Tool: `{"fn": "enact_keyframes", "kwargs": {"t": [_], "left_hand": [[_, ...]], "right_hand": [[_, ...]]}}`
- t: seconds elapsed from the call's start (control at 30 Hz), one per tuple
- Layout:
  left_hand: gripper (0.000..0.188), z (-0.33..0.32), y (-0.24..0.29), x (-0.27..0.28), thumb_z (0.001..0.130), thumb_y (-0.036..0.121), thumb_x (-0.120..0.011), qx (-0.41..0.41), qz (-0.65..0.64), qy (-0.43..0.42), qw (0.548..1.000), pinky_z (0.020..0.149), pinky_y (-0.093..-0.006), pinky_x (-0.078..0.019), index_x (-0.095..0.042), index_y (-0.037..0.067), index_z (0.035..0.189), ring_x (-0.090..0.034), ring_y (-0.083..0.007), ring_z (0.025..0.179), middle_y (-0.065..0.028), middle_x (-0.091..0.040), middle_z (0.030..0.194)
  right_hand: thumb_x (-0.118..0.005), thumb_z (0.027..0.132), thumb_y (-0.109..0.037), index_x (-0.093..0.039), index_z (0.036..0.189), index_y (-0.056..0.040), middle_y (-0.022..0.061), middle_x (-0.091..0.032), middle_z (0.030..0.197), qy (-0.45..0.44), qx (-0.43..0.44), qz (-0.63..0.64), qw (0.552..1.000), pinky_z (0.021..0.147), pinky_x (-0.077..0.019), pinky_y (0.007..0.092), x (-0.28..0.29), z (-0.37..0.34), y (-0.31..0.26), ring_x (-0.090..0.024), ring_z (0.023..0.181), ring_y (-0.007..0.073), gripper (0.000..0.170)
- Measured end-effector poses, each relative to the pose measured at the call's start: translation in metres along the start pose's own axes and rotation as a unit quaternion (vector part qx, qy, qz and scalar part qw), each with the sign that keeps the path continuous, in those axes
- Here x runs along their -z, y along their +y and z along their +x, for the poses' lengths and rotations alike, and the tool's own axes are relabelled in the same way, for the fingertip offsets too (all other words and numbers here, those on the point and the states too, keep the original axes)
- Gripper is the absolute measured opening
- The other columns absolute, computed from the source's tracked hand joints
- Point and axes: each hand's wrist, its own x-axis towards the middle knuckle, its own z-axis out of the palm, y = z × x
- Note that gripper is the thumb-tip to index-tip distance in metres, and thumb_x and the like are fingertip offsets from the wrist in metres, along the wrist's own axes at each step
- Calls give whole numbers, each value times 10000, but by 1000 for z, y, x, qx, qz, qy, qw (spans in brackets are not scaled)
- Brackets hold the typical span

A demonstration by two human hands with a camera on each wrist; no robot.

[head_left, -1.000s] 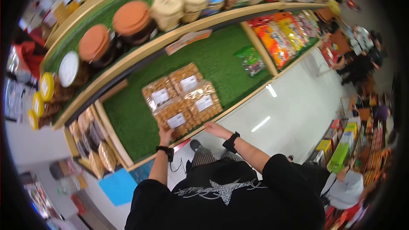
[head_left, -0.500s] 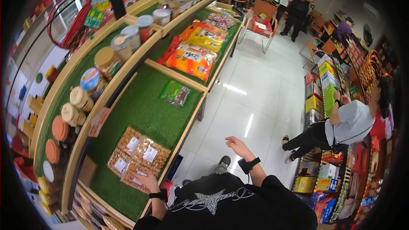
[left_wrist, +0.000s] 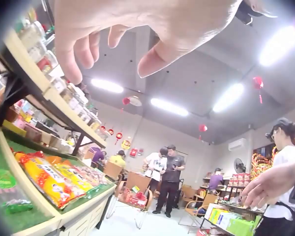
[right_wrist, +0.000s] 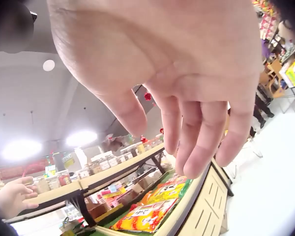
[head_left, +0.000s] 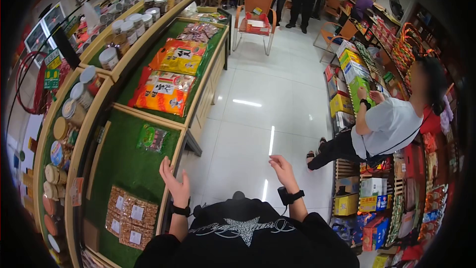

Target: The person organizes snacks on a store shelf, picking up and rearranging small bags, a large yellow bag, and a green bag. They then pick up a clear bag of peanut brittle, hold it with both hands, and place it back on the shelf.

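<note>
My left hand (head_left: 176, 183) is raised at the front edge of the green-lined display shelf (head_left: 114, 166), its fingers relaxed and holding nothing. Nearest to it on the shelf are clear packs of brown snack pieces (head_left: 131, 218) with white labels, laid flat side by side, and a small green bag (head_left: 151, 138) farther along. Over the tiled floor, my right hand (head_left: 284, 172) hangs with loosely bent fingers and no object in it. The right wrist view shows the bare palm and fingers (right_wrist: 201, 142); in the left wrist view the thumb (left_wrist: 160, 59) stands apart from the fingers.
Orange and yellow snack bags (head_left: 163, 92) fill the neighbouring shelf section. Jars (head_left: 60, 128) line the upper ledge. A person in a white shirt (head_left: 389, 124) stands by the box shelves at right. A chair (head_left: 255, 12) with a red box stands ahead on the tiles.
My left hand has come off the snack packs and risen to the shelf's edge. My right hand has moved away from the shelf. The view has swung toward the aisle.
</note>
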Motion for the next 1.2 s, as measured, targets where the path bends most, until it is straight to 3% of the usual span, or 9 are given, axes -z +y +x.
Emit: {"fn": "enact_keyframes", "kwargs": {"t": [0.17, 0.2, 0.23, 0.3, 0.33, 0.43, 0.73, 1.0, 1.2], "left_hand": [[531, 11, 16, -39, 693, 10, -540, -109, 34, -105, 988, 880, -363, -350, -371, -9, 1196, -381, -308, 1089, -172, -371, 1187], [430, 17, 24, -47, 693, 21, -556, -123, 22, -100, 987, 850, -353, -376, -466, 8, 1113, -437, -305, 1036, -155, -449, 1111], [430, 22, 25, -53, 693, 21, -556, -122, 23, -106, 987, 850, -353, -376, -466, 8, 1113, -437, -305, 1036, -155, -449, 1111], [316, 34, 23, -64, 700, 25, -560, -128, 6, -219, 967, 807, -335, -405, -540, 18, 1016, -500, -300, 943, -141, -510, 1021], [316, 40, 21, -69, 700, 25, -560, -128, 6, -221, 967, 807, -335, -405, -540, 18, 1016, -500, -300, 943, -141, -510, 1021], [210, 62, 16, -88, 720, 38, -559, -46, -78, -300, 950, 769, -326, -425, -584, 32, 928, -537, -286, 874, -127, -560, 919], [177, 183, -8, -121, 746, 24, -535, -124, -85, -281, 948, 739, -318, -428, -582, 24, 916, -546, -282, 838, -128, -569, 887], [164, 263, -47, -126, 754, -3, -514, -81, -109, -252, 958, 716, -292, -426, -570, -7, 908, -555, -255, 797, -130, -570, 856], [222, 278, -68, -133, 758, 71, -550, -34, -48, -275, 960, 825, -325, -396, -566, 25, 974, -512, -271, 951, -119, -546, 1000]], "right_hand": [[-507, 819, -131, -534, 987, 19, 89, -594, 836, 64, -35, 45, 996, 710, -430, 237, 27, -4, 28, -552, 783, 133, 227], [-511, 814, -120, -539, 982, 16, 88, -594, 835, 76, -41, 84, 993, 713, -432, 241, 26, -5, 31, -556, 791, 137, 218], [-514, 810, -110, -543, 977, 13, 87, -595, 834, 88, -47, 123, 987, 716, -434, 244, 25, -6, 34, -561, 800, 141, 209], [-508, 813, -119, -542, 983, 6, 82, -596, 838, 86, -56, 132, 986, 706, -430, 245, 22, -6, 37, -556, 793, 137, 213], [-502, 816, -129, -540, 988, -1, 77, -597, 842, 81, -59, 141, 985, 697, -427, 245, 20, -3, 37, -551, 787, 133, 218], [-496, 818, -140, -540, 989, -8, 68, -600, 841, 75, -89, 129, 985, 673, -407, 233, 14, 17, 27, -544, 772, 123, 221], [-475, 825, -115, -529, 996, 14, 72, -583, 856, 121, 9, 137, 983, 717, -407, 232, -10, 144, -37, -526, 768, 123, 221], [-489, 819, -84, -546, 980, 13, 101, -607, 866, 115, 41, 116, 986, 764, -423, 259, -58, 222, -84, -562, 850, 150, 196], [-499, 819, -142, -544, 1032, -7, 110, -596, 983, 40, 40, 40, 998, 836, -391, 296, -86, 253, -83, -545, 946, 185, 257]]}}
